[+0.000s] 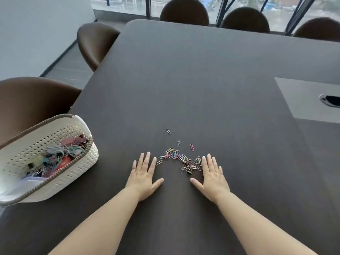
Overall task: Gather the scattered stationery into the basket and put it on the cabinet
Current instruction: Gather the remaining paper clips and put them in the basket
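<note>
Bare arms. The left hand and right hand have short, pale nails, and maybe a thin ring each.

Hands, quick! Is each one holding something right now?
Left hand: open, flat on the table, holding nothing.
Right hand: open, flat on the table beside the paper clips, holding nothing.
</note>
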The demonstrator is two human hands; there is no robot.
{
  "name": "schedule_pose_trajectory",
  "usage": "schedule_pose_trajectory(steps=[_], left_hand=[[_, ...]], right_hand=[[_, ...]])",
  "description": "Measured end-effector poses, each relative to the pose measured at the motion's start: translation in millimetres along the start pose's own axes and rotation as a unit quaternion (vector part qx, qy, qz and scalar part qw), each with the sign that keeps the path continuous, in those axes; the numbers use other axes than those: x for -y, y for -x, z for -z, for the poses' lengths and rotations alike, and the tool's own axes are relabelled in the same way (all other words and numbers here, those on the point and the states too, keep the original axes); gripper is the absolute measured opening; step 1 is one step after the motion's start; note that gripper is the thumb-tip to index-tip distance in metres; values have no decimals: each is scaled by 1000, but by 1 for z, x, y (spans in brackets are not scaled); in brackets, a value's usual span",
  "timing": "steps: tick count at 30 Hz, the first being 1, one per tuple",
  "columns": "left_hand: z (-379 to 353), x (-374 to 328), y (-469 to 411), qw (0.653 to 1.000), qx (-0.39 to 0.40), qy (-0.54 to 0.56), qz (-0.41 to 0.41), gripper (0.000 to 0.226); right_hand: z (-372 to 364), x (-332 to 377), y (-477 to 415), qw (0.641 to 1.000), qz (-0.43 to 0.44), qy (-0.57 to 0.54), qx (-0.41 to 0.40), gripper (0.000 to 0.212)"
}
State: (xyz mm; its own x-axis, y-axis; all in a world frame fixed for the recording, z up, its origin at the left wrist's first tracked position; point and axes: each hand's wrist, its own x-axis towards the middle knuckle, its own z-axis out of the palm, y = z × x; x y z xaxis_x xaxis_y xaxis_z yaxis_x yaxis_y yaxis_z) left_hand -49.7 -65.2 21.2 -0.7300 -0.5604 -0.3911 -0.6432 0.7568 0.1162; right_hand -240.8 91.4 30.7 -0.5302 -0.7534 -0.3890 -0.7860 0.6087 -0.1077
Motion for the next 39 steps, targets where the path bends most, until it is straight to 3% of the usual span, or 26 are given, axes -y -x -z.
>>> schedule_pose_trajectory(steps=[4,14,20,22,26,29,39], left_hand=[[-5,-6,-10,1000,-20,20,-13,105],[21,-5,-79,995,-34,-15,-97,89],[37,-4,-130,987,-52,-67,-133,87],[39,-3,-136,981,-98,-53,-157,82],[24,2,-135,940,-263,19,-216,37],[17,1,-132,920,-304,39,-244,18],[16,-5,-126,925,-320,7,-203,36]], right_hand=[[-7,8,-14,998,56,17,-9,116],[12,19,-84,991,123,14,-44,107],[17,7,-112,979,133,4,-157,78],[13,4,-114,967,149,-26,-205,69],[4,3,-113,936,193,-52,-290,46],[0,5,-114,919,213,-46,-330,37],[6,11,-108,943,189,-24,-273,30]])
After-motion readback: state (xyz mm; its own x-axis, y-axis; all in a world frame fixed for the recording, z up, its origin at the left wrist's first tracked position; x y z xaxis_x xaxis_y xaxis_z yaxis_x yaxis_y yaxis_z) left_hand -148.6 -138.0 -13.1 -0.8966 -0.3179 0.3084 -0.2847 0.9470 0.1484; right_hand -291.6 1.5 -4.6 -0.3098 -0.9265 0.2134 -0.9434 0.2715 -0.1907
